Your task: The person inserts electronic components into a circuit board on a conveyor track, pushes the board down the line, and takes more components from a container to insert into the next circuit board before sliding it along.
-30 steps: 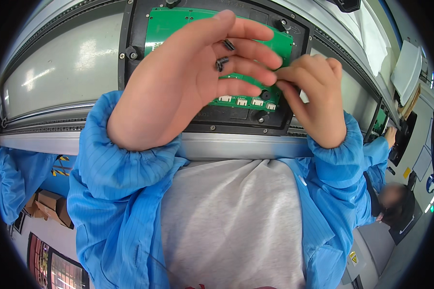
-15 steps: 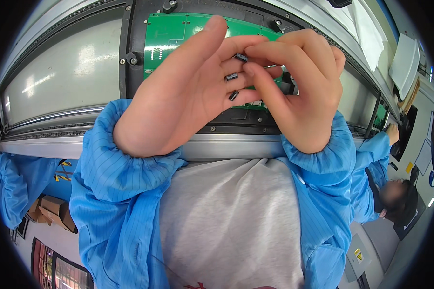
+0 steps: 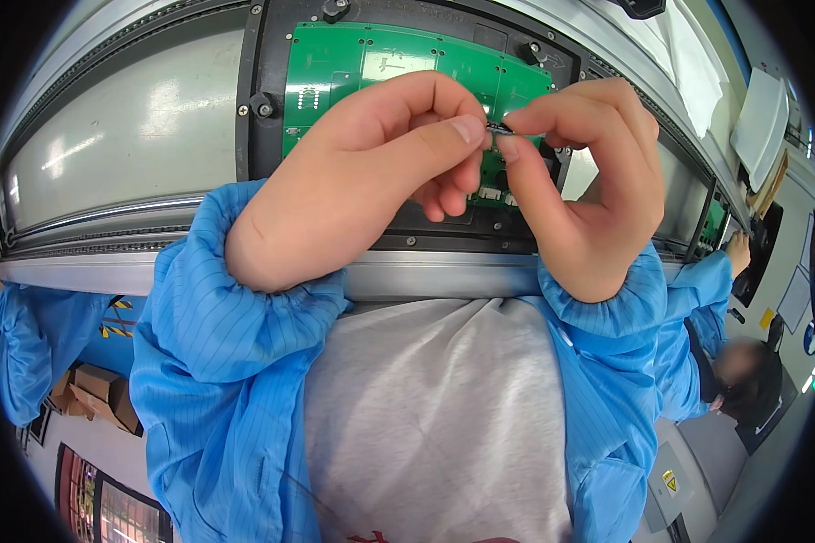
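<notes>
Left hand (image 3: pixel 367 163): fingers curled inward, thumb tip pressed against forefinger; closed on the near end of a small dark cylindrical electronic component (image 3: pixel 499 130). Palm turned away, so cannot tell if anything else is in it. Right hand (image 3: pixel 602 172): thumb and forefinger nearly together, pinching the component's other end, remaining fingers bent. Component sits between the two sets of fingertips, bridging both hands, above the board; its fine detail is too small to read.

Beneath and beyond the hands: green rectangular printed circuit board (image 3: pixel 326 56), partly covered by the left hand. Small white plastic connectors (image 3: pixel 490 194) on it, just below the fingertips. Board lies in a flat black carrier frame (image 3: pixel 267 152); black round knob (image 3: pixel 262 106) on the frame, left of the left hand. Silver metal rail (image 3: pixel 444 274) runs nearer the body than both hands. Far right of the right hand, a co-worker's blue sleeve (image 3: pixel 708 285).
</notes>
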### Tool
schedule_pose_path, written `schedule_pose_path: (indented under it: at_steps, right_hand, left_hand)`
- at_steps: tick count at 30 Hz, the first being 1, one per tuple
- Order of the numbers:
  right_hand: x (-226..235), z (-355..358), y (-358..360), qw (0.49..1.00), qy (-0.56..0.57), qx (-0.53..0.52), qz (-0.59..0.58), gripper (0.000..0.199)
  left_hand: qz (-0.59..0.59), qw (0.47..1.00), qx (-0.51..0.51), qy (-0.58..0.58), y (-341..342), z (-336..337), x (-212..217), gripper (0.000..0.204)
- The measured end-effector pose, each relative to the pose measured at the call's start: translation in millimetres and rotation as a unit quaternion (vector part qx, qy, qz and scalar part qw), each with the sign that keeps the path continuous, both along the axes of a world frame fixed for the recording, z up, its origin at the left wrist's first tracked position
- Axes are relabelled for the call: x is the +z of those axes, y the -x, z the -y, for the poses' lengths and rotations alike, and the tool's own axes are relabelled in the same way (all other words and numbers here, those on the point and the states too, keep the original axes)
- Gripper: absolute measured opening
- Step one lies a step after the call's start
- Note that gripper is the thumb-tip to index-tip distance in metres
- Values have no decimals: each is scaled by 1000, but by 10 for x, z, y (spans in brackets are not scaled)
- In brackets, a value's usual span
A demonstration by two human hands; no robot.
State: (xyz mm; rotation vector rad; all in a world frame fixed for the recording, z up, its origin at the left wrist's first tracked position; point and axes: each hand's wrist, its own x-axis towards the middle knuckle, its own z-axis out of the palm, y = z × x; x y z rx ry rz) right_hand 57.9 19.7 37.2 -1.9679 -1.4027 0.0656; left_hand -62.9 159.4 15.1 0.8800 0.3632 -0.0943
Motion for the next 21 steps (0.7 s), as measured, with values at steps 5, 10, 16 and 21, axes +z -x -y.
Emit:
schedule_pose_path:
  at_steps: [5, 10, 16, 21]
  right_hand:
    - [26, 45, -27, 998, 20, 15, -54, 18]
    - [30, 52, -34, 999, 31, 39, -18, 17]
    - [31, 35, -2, 998, 50, 3, -30, 14]
    - [-125, 62, -39, 976, 205, 46, 59, 12]
  left_hand:
    - [-5, 999, -20, -33, -11, -10, -17, 12]
    - [0, 994, -33, -106, 5, -7, 6, 15]
    - [-35, 991, 60, -116, 6, -2, 83, 27]
    - [-33, 986, 144, -84, -90, -65, 61, 36]
